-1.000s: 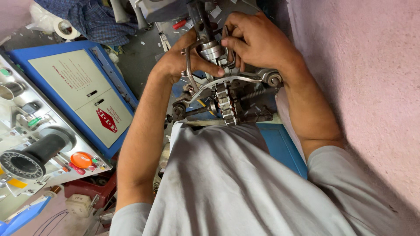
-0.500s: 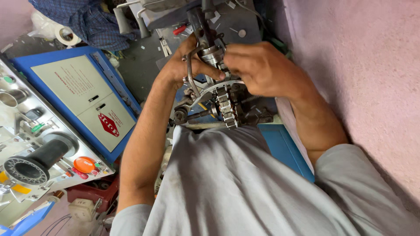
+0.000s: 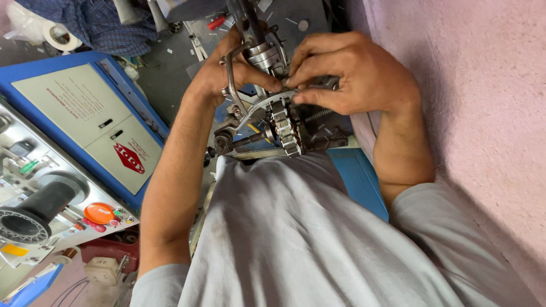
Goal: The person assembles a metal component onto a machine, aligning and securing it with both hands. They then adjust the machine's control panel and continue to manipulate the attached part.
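Observation:
A small motor armature (image 3: pixel 283 124) with a steel laminated core sits in a metal fixture on a machine (image 3: pixel 267 59) just beyond my chest. My left hand (image 3: pixel 224 71) grips the curved metal arm (image 3: pixel 259 108) of the fixture beside the armature's shaft. My right hand (image 3: pixel 347 71) pinches at the top of the armature with thumb and fingertips closed; whether it holds a wire I cannot tell. My grey shirt (image 3: pixel 296 239) hides the lower part of the machine.
A blue-framed control box (image 3: pixel 85 122) with a cream panel lies at left. Below it sits a grey panel with a black knob (image 3: pixel 40 207) and an orange button (image 3: pixel 99 213). A pink wall (image 3: pixel 472 102) runs along the right. Blue cloth (image 3: pixel 85 20) and a tape roll (image 3: pixel 60 35) lie at top left.
My right hand has shifted from over the top of the machine down to the armature's upper edge. My left hand has stayed on the fixture arm. The view has moved slightly.

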